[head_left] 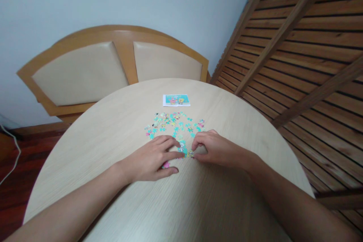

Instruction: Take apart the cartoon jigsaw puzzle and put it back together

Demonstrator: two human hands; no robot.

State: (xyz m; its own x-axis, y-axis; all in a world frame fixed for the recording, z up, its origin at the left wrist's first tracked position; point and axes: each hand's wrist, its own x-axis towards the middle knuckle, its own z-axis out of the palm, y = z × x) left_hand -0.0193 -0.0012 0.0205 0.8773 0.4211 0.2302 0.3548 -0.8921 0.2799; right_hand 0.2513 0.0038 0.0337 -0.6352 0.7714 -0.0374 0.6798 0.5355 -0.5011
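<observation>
My left hand (159, 158) lies over a joined section of jigsaw puzzle (182, 146), its fingers spread and the fingertips on the section's left and lower parts. That section is turquoise with a pale figure; a pink bit shows beneath my palm. At its lower right corner, my right hand (208, 146) is closed in a pinch, thumb and index finger at a small yellowish puzzle piece (191, 154). Just beyond both hands, many loose puzzle pieces (166, 120) lie scattered, mostly turquoise with some yellow and pink. My fingers partly hide the joined section.
Behind the loose pieces, a picture card (178, 100) with pink and yellow cartoon figures lies on the round wooden table (121, 121). A padded bench back (82, 72) stands beyond the table's far edge. Wooden slatted panels (297, 45) rise at the right.
</observation>
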